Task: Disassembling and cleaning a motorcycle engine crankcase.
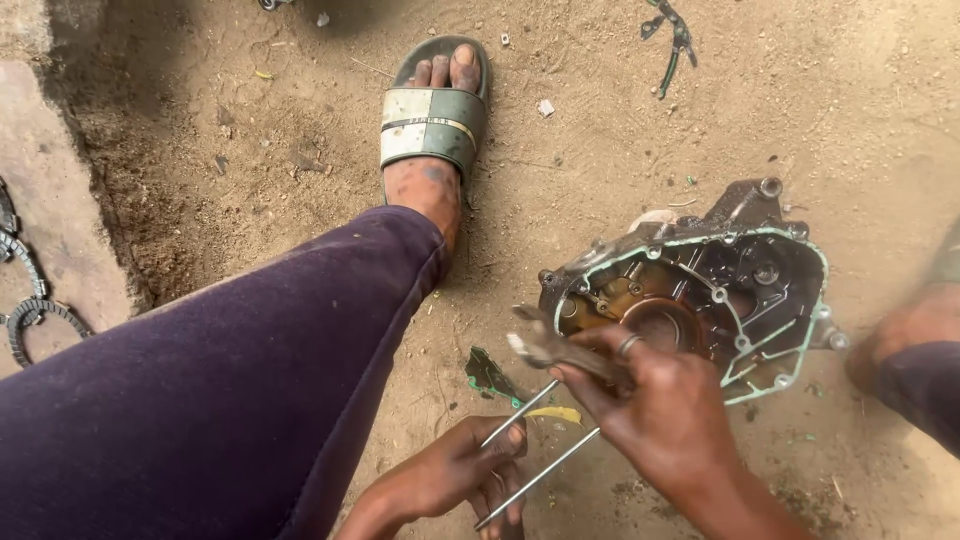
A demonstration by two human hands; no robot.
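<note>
Bare metal, two thin rods (535,445) are gripped across the fingers of the left hand (460,475), slanting up toward the right hand (650,410). A grimy tool (555,348) is clenched in the right hand. Just beyond that hand an oily engine cover (720,290) lies open on the sandy ground (600,150). A sandalled foot (435,115) rests well beyond the left hand.

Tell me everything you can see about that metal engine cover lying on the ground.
The engine cover is a dark, greasy cast-metal casing lying open side up on the sandy ground. A pale green gasket line runs round its rim, with bolt holes along the edge. Inside are ribs, bosses and a round brownish recess near its left side. The right hand, holding a worn tool, overlaps its lower left edge; whether it touches is unclear.
</note>
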